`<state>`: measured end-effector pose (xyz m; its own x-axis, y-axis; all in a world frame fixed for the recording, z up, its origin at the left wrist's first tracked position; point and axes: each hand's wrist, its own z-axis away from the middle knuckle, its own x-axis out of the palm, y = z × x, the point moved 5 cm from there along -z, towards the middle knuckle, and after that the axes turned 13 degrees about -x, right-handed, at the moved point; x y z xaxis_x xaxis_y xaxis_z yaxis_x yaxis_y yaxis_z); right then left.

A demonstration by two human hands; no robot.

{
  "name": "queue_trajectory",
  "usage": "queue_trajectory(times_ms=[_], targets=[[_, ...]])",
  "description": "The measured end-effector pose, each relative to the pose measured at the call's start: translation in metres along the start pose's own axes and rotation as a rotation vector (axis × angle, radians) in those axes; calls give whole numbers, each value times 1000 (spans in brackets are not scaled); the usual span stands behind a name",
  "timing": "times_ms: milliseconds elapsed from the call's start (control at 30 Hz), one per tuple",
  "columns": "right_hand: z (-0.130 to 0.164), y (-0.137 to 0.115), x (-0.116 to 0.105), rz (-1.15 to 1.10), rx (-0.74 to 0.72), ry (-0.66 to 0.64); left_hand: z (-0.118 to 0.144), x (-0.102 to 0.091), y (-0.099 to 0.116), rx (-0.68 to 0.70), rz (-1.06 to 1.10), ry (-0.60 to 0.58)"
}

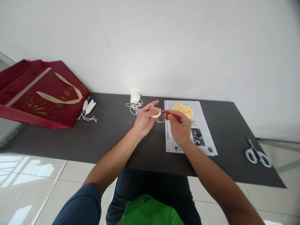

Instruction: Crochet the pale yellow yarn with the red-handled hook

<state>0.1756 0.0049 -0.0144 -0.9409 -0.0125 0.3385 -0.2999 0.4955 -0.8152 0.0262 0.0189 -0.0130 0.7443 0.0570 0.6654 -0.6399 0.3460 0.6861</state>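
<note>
My left hand [145, 119] is raised above the table, its thumb and fingers closed on a small cream crochet piece [156, 115]. Yarn runs over its raised index finger, and a loose strand hangs below the piece toward my right hand. In my right hand [180, 127] is a crochet hook [172, 114] with a red grip, held like a pen. The hook's metal tip points left and reaches the crochet piece. Behind my right hand a yellow, round-edged yarn piece [184, 109] lies on printed sheets [206, 125], partly hidden by the hand.
A heap of white yarn [135, 97] sits near the wall. White tasselled pieces [89, 107] lie beside a dark red gift bag [47, 97] at the left. Scissors [257, 153] with pale handles rest near the right edge of the dark table [105, 140].
</note>
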Motion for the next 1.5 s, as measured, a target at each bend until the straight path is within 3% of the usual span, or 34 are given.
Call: queue_trajectory(times_ms=[167, 500, 900, 1233, 1500], targets=[[-5, 5, 0, -136, 124, 45, 1, 0, 0, 103, -131, 25], [-12, 0, -9, -125, 16, 78, 5, 1, 1, 223, -324, 96], [-15, -5, -14, 3, -81, 94, 5, -2, 3, 232, -388, 140], [-17, -8, -15, 15, -50, 62, 5, -2, 6, 264, -452, 133], [-19, -9, -13, -70, -30, -10, 2, -4, 4, 158, -379, 75]])
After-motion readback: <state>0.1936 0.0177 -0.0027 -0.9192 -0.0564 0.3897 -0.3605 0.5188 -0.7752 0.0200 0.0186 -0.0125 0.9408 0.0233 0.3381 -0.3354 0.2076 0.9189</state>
